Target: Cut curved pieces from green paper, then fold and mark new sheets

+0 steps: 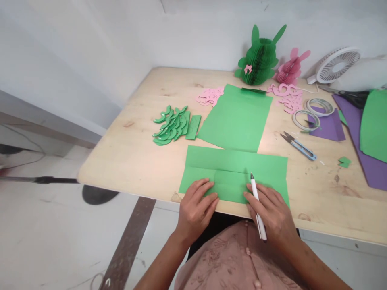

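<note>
A creased green paper sheet [236, 161] lies crosswise at the table's near edge. On its lower left part rests my left hand [198, 205], fingers stretched over the paper and holding nothing. My right hand [269, 207] grips a white pen [257, 211] whose dark tip points away from me, over the sheet. Those right fingertips also touch the paper. Just beyond lies a larger green sheet [238, 117], its near end meeting the creased one. To the left sits a pile of cut green paper pieces [171, 125].
Thread snips [298, 146], tape rolls [306, 120] and purple paper [328, 131] lie on the right, with black-handled scissors [353, 96] behind. Pink cutouts [210, 96] are farther back. By the wall stand a green honeycomb paper figure [260, 60], a pink one [289, 71] and a white fan [338, 66].
</note>
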`<state>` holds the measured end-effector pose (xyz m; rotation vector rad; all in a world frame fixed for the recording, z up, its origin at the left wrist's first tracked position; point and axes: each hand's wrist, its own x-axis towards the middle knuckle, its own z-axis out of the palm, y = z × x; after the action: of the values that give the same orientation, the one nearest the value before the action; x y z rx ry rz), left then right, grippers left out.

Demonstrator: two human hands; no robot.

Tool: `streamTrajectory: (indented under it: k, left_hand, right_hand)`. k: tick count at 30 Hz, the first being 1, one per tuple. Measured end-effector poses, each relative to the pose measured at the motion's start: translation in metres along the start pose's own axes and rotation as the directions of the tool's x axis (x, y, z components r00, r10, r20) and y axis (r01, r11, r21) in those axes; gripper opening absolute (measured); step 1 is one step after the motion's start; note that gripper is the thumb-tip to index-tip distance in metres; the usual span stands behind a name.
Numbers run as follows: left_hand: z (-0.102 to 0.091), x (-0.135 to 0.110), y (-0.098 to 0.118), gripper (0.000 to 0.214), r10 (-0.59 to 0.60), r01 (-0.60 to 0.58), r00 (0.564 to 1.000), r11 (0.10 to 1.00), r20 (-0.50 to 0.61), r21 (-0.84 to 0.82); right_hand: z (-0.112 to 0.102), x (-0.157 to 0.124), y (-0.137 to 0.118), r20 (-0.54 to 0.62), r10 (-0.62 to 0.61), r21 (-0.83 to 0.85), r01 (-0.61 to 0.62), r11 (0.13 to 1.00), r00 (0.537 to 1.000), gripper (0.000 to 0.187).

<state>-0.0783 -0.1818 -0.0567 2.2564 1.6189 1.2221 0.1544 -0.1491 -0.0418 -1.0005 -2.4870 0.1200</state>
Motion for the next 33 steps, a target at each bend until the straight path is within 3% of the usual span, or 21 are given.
streamTrajectory:
  k: [33]
  left_hand:
    - [0.0003,-0.0014,-0.0006,0.014,-0.016,0.017,0.999,1.000,0.038,-0.004]
  right_hand:
    - [-0.0037,0.0038,-0.0027,-0.022,0.029,0.040,-0.028,0.999,0.999,0.028]
